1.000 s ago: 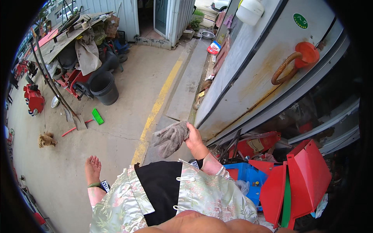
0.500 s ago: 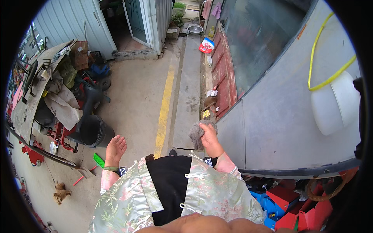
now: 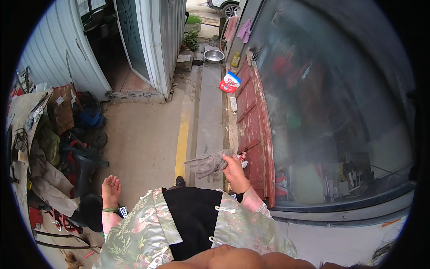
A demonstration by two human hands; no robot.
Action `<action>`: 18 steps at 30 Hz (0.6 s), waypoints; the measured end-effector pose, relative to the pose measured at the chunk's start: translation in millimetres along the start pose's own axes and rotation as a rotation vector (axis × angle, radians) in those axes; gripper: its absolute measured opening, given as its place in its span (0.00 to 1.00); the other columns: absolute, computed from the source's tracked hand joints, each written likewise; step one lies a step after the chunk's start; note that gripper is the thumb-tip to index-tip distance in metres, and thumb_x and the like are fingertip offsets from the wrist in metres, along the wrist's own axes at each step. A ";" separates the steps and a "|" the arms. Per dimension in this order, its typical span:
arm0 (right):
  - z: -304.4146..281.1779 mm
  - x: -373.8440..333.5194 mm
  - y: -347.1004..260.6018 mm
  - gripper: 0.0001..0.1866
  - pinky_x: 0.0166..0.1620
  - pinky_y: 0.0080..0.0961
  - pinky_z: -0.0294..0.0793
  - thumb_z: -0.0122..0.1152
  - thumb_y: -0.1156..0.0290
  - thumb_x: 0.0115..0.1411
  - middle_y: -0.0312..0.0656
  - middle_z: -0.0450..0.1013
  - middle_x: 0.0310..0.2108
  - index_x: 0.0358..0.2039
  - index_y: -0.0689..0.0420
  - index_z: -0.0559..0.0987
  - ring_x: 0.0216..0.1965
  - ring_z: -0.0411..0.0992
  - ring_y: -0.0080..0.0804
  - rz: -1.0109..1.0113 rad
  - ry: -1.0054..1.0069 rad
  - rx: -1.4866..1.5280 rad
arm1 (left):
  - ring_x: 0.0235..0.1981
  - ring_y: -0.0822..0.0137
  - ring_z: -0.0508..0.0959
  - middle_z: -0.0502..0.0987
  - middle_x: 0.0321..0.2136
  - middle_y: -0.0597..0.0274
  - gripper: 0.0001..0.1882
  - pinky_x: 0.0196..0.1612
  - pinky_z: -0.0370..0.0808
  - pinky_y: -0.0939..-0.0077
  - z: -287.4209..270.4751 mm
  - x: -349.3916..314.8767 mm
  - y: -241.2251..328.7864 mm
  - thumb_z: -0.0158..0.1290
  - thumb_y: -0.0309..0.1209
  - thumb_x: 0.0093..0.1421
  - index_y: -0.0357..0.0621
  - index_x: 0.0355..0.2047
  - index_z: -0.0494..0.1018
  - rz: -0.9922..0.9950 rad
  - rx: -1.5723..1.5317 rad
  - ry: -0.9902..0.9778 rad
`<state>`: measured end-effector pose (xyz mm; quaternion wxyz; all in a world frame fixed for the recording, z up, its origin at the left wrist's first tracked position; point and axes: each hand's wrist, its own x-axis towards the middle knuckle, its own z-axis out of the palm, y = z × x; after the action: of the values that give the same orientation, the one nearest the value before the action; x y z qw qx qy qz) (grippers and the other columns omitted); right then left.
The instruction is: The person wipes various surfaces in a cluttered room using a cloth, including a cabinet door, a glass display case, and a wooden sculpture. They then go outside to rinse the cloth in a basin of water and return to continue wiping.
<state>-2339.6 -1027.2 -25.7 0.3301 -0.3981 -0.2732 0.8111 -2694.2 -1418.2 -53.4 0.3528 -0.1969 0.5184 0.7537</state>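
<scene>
So we've swung around quite a bit in the last second. A moment ago the view took in the open yard with the black bucket and the green thing on the ground, then the white jug and yellow hose beside the vehicle; now we're looking straight down the concrete strip with the yellow line (image 3: 182,142) toward the open door (image 3: 134,40) and the metal bowl (image 3: 214,55) at the far end.

Our right hand (image 3: 234,169) is still clamped on the grey rag (image 3: 208,162), fingers closed round one end while the rest hangs out to the left. It sits right beside the red side panel (image 3: 253,134) of the vehicle, close to it but we can't tell if it's actually touching. Earlier the rag was held up near the pale bodywork, so it looks like we've shifted along to a new stretch, which suggests the wiping carries on here.

Our left hand (image 3: 110,188) is open, fingers spread, holding nothing, hanging out over the black bin (image 3: 89,210) and the clutter on that side. It has stayed free the whole way.
</scene>
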 end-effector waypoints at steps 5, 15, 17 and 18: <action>46.1 90.5 -59.6 0.21 0.43 0.39 0.76 0.58 0.82 0.56 0.39 0.72 0.43 0.49 0.54 0.67 0.42 0.73 0.35 -0.112 0.099 0.045 | 0.36 0.70 0.75 0.75 0.39 0.64 0.14 0.42 0.72 0.73 231.6 94.9 38.1 0.48 0.38 0.62 0.49 0.46 0.69 -0.016 0.265 -0.287; 60.1 348.0 -190.5 0.15 0.38 0.33 0.75 0.58 0.79 0.58 0.37 0.72 0.38 0.45 0.53 0.70 0.39 0.74 0.32 -0.094 0.180 0.021 | 0.36 0.68 0.75 0.75 0.40 0.62 0.15 0.42 0.74 0.72 519.9 268.7 62.7 0.48 0.37 0.63 0.46 0.47 0.68 -0.068 0.349 -0.516; 72.7 408.3 -218.8 0.11 0.37 0.32 0.75 0.58 0.76 0.59 0.38 0.73 0.36 0.42 0.56 0.71 0.37 0.74 0.32 -0.115 0.172 0.039 | 0.36 0.68 0.76 0.75 0.40 0.62 0.15 0.41 0.74 0.71 544.2 304.2 69.5 0.48 0.37 0.63 0.46 0.47 0.69 -0.159 0.263 -0.377; 80.0 436.8 -234.8 0.11 0.38 0.32 0.75 0.58 0.76 0.59 0.38 0.73 0.36 0.42 0.56 0.71 0.36 0.74 0.32 -0.095 0.191 0.032 | 0.36 0.68 0.76 0.75 0.40 0.62 0.15 0.41 0.74 0.71 550.9 319.6 73.8 0.48 0.37 0.63 0.46 0.47 0.69 -0.214 0.236 -0.275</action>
<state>-2534.2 -564.2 -20.6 0.3992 -0.4550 -0.2460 0.7571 -2925.7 -822.2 -5.6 0.5188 -0.1035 0.5262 0.6657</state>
